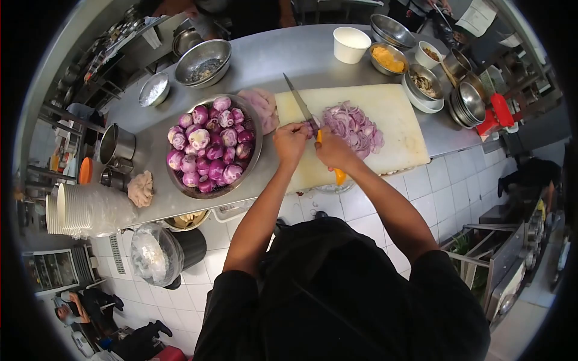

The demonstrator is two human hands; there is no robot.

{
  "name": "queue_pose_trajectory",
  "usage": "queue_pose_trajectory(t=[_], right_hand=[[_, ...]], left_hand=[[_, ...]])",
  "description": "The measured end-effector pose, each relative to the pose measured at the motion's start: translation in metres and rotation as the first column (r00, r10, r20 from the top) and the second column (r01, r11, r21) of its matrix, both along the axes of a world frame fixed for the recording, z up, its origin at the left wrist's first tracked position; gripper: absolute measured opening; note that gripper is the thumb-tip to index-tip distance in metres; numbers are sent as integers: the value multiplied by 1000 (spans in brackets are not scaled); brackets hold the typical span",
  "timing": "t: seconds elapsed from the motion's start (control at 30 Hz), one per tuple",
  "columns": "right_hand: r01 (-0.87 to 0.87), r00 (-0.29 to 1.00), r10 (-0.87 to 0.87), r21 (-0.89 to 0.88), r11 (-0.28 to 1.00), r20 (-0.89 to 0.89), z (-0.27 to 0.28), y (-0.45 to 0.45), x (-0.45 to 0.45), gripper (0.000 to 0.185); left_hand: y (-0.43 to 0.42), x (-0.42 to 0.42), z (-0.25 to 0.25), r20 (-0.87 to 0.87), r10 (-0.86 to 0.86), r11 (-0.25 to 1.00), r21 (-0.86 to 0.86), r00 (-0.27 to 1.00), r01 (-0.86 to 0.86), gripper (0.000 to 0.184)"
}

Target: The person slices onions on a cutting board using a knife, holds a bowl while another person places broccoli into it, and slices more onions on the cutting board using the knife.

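My right hand (336, 150) grips the orange handle of a long kitchen knife (298, 97), its blade pointing away from me over the cutting board. Beside the blade, the closed fingers of my left hand (290, 143) hold a piece of red onion (309, 127), mostly hidden. A pile of sliced red onion (356, 127) lies right of the knife on the pale cutting board (404, 114). To the left, a wide metal bowl (257, 153) is heaped with peeled whole red onions (208, 143). A pinkish cloth (260, 107) lies between bowl and board.
Metal bowls (208, 57) and a white tub (351, 45) stand along the steel table's far side. At right are a bowl of orange food (388, 58) and stacked bowls (468, 103). Stacked plastic containers (84, 209) sit at left, above a lined bin (156, 256). Other people are around.
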State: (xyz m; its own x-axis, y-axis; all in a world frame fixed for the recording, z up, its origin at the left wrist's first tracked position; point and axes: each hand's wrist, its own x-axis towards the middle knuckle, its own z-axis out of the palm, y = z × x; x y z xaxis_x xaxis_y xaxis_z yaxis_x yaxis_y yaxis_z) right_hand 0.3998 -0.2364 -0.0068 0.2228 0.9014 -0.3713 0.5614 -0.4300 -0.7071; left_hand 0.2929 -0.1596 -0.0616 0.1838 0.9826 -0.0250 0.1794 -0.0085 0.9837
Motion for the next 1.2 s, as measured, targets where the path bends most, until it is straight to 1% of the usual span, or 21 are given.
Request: queue_pose_trajectory(t=[0.07, 0.1, 0.13, 0.17, 0.2, 0.23, 0.27, 0.3, 0.37, 0.4, 0.47, 0.5, 0.57, 0.7, 0.77, 0.8, 0.87, 0.93, 1.03, 1.1, 1.2], right_hand=[[19, 997, -19, 10, 1000, -75, 11, -2, 5, 37], [24, 997, -23, 8, 1000, -75, 18, -4, 8, 37], [2, 999, -5, -69, 998, -43, 43, -3, 10, 37], [-15, 1000, 11, -158, 987, -26, 54, -5, 7, 37], [-17, 999, 12, -166, 986, -31, 42, -5, 2, 37], [8, 1000, -7, -108, 994, 5, 24, -3, -5, 37], [35, 999, -33, -50, 998, 41, 15, -2, -8, 37], [36, 998, -34, -47, 998, 43, 10, -2, -5, 37], [32, 999, -33, -28, 999, -38, 14, 1, -3, 37], [36, 999, -37, -33, 999, -40, 17, -3, 1, 37], [-10, 1000, 8, -153, 988, -9, 46, -1, 6, 35], [-14, 1000, 12, -164, 986, -13, 41, -2, 1, 35], [58, 998, -59, -83, 995, -8, 25, -3, -9, 32], [55, 998, -55, -3, 998, -24, 0, 2, 2, 31], [-9, 999, 6, -63, 998, -49, 22, 1, 8, 31], [-12, 999, 9, -66, 998, -48, 35, 0, 8, 31], [-24, 1000, 21, -193, 981, -18, 59, -7, 4, 32], [-20, 1000, 21, -210, 978, 2, 73, -13, 0, 32], [-9, 1000, 12, -218, 976, 12, 71, -20, -3, 32], [1, 1000, -1, -212, 977, 1, 65, -23, -6, 33], [32, 999, -36, -155, 987, -22, 45, -20, -11, 34]], left_hand=[[3, -2, -6, -18, -9, 1000, 28, 1000, 10, 16], [4, -1, -9, -31, -23, 998, 56, 999, 25, 15], [7, 2, -3, -21, -17, 998, 61, 1000, 18, 15], [3, -1, 2, -48, -25, 998, 57, 999, 28, 15], [-1, -4, 6, -77, -37, 998, 54, 996, 42, 15], [1, -3, 0, -77, -39, 998, 54, 996, 43, 15], [4, -1, -8, -24, -41, 998, 40, 999, 42, 15], [8, 0, -16, 29, -39, 999, 29, 999, 39, 14], [7, 0, -6, 24, -33, 999, 24, 999, 32, 14], [3, -2, -2, 12, -35, 999, 6, 999, 35, 14], [8, 1, -4, 12, -41, 999, 27, 999, 41, 14], [6, -2, -8, -2, -49, 998, 36, 999, 49, 14], [6, -3, -9, -13, -52, 998, 24, 999, 52, 14], [7, -5, -1, -58, -79, 996, 34, 995, 81, 14], [8, -3, -3, -41, -83, 996, 30, 996, 84, 14], [8, -3, -5, -28, -77, 997, 23, 997, 78, 14], [9, -3, -13, -7, -76, 997, 16, 997, 76, 14], [12, -2, -16, 20, -73, 997, 21, 997, 73, 14], [12, -3, -15, 64, -73, 997, -11, 995, 74, 15], [12, -3, -13, -15, -91, 995, 43, 996, 91, 16], [9, -5, 1, -76, -99, 995, 11, 992, 101, 16]])
